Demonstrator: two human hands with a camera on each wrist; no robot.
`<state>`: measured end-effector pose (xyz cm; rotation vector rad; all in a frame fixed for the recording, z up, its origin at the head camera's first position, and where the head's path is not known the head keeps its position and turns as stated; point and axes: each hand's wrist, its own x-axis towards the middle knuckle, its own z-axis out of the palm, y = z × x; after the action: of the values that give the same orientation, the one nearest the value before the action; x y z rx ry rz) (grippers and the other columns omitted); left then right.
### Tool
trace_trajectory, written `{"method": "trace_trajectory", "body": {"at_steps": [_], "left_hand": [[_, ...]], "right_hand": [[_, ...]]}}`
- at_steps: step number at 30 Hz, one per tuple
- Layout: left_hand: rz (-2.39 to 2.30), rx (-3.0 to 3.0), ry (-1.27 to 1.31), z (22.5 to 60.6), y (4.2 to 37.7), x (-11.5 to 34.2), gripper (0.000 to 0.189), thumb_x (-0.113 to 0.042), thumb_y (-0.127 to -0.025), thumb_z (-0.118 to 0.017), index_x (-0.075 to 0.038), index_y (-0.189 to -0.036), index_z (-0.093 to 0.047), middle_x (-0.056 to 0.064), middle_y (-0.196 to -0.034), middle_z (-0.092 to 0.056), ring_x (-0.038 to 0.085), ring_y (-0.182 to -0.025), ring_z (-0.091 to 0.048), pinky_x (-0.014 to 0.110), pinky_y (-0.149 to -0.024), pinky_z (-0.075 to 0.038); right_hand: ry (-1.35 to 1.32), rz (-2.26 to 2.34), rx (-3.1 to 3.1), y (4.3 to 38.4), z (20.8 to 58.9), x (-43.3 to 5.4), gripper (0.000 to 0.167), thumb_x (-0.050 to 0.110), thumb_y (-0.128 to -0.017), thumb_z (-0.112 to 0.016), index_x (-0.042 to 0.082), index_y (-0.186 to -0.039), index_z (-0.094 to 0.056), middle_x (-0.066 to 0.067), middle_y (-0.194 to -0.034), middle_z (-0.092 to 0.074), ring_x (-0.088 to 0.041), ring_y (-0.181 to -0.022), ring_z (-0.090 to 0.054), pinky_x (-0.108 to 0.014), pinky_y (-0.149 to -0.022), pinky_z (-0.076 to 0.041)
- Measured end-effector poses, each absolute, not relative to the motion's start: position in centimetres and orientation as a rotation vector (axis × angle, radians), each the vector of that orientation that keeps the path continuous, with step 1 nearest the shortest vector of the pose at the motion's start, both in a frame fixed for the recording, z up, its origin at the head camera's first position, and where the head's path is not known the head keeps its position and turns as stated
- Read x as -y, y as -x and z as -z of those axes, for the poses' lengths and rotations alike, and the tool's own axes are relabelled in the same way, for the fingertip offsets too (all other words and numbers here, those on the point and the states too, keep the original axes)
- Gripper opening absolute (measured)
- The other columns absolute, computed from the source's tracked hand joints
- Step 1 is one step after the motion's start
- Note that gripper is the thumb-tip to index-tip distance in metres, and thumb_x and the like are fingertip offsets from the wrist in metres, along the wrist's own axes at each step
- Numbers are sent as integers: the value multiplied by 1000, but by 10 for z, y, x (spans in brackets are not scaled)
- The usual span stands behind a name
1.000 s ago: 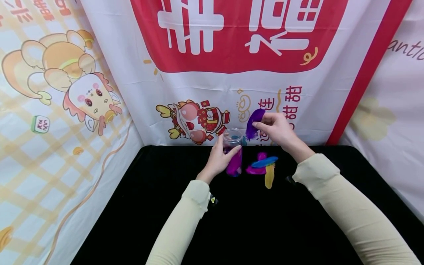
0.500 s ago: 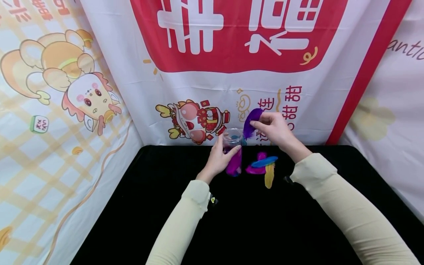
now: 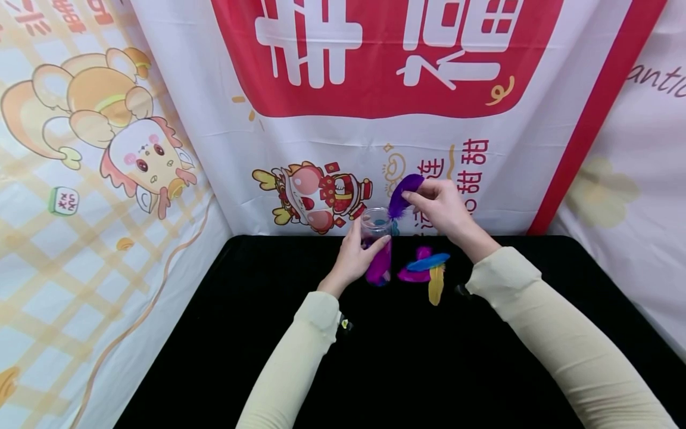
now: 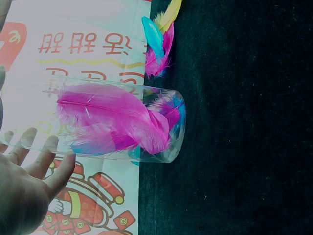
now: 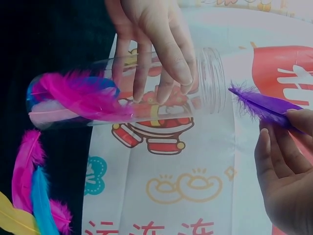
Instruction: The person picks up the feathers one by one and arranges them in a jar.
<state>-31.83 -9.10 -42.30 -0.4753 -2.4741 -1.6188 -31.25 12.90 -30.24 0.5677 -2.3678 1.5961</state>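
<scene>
My left hand (image 3: 352, 256) grips a clear jar (image 5: 161, 88) around its upper part, thumb across the front. The jar stands upright with its threaded mouth uncovered. Inside its lower part lie magenta, pink and blue feathers (image 4: 112, 112). Between thumb and fingers my right hand (image 3: 445, 205) pinches a purple feather (image 3: 404, 192), its fluffy end pointing down to the left. In the right wrist view that end is just off the jar's mouth (image 5: 214, 81).
Right of the jar, loose feathers lie on the black tabletop (image 3: 429, 357): a blue feather (image 3: 429, 261), a yellow feather (image 3: 436, 286) and magenta feathers (image 3: 414, 275). A printed fabric backdrop (image 3: 375, 137) hangs behind the table's far edge.
My right hand has moved left with the purple feather, bringing its lower end to the jar's rim. The feather leans more now. My left hand and the jar have stayed in place.
</scene>
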Motion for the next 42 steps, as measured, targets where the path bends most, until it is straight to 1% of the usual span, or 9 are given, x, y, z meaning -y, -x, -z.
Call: {"method": "trace_trajectory", "body": {"at_steps": [2, 7, 9, 14, 17, 22, 32, 37, 42], "left_hand": [[1618, 2477, 470, 422, 318, 91, 82, -53, -95, -69, -22, -158, -27, 11, -153, -43, 22, -135, -50, 44, -104, -51], [1605, 2484, 466, 423, 318, 91, 84, -55, -94, -69, -19, -159, -27, 7, -152, -43, 21, -135, -50, 43, -105, -50], [1604, 2482, 472, 423, 318, 92, 85, -57, -94, -68, -19, -158, -27, 5, -152, -43, 20, -135, -52, 42, -105, -50], [1613, 2480, 482, 422, 317, 92, 82, -57, -94, -68, -21, -157, -28, 3, -152, -43, 19, -133, -54, 42, -105, -50], [1630, 2478, 481, 421, 317, 92, 83, -55, -95, -68, -20, -158, -28, 5, -154, -42, 21, -133, -53, 44, -105, -50], [1653, 2473, 486, 420, 317, 92, 83, -55, -95, -68, -22, -159, -26, 9, -156, -40, 23, -134, -53, 44, -105, -50], [1648, 2481, 473, 422, 316, 92, 82, -52, -96, -69, -22, -159, -27, 9, -156, -40, 21, -136, -51, 43, -106, -49], [1644, 2481, 475, 422, 316, 92, 81, -52, -95, -69, -21, -158, -28, 12, -157, -40, 22, -136, -51, 43, -106, -49], [1642, 2479, 480, 422, 316, 92, 81, -54, -95, -69, -20, -157, -29, 14, -157, -39, 22, -136, -51, 44, -105, -50]], "right_hand": [[-569, -1604, 2356, 313, 302, -128, 25, 22, -97, -73, -3, -92, -76, -5, -81, -73, -29, -75, -67, -32, -63, -54], [-562, -1629, 2344, 293, 285, -117, 20, 10, -97, -70, -10, -96, -75, -23, -87, -73, -34, -75, -66, -27, -62, -53], [-577, -1626, 2353, 286, 279, -115, 21, 7, -98, -69, -13, -96, -74, -22, -84, -73, -34, -75, -66, -24, -62, -52], [-603, -1610, 2367, 289, 283, -116, 22, 9, -98, -69, -12, -95, -74, -1, -73, -71, -28, -71, -63, -24, -60, -49], [-590, -1604, 2376, 290, 284, -114, 21, 9, -97, -70, -11, -95, -75, -9, -75, -72, -33, -74, -62, -24, -60, -49], [-586, -1621, 2375, 304, 295, -115, 20, 13, -99, -70, -6, -100, -77, -24, -92, -73, -38, -80, -65, -26, -63, -52], [-571, -1627, 2362, 313, 302, -111, 23, 23, -98, -73, 1, -101, -79, -13, -89, -76, -28, -77, -66, -28, -60, -50], [-594, -1619, 2343, 314, 304, -108, 22, 21, -97, -73, -1, -100, -79, -16, -89, -76, -32, -77, -67, -28, -62, -51], [-605, -1563, 2375, 316, 308, -106, 22, 22, -97, -73, 1, -97, -79, -17, -87, -75, -27, -72, -67, -26, -59, -50]]}}
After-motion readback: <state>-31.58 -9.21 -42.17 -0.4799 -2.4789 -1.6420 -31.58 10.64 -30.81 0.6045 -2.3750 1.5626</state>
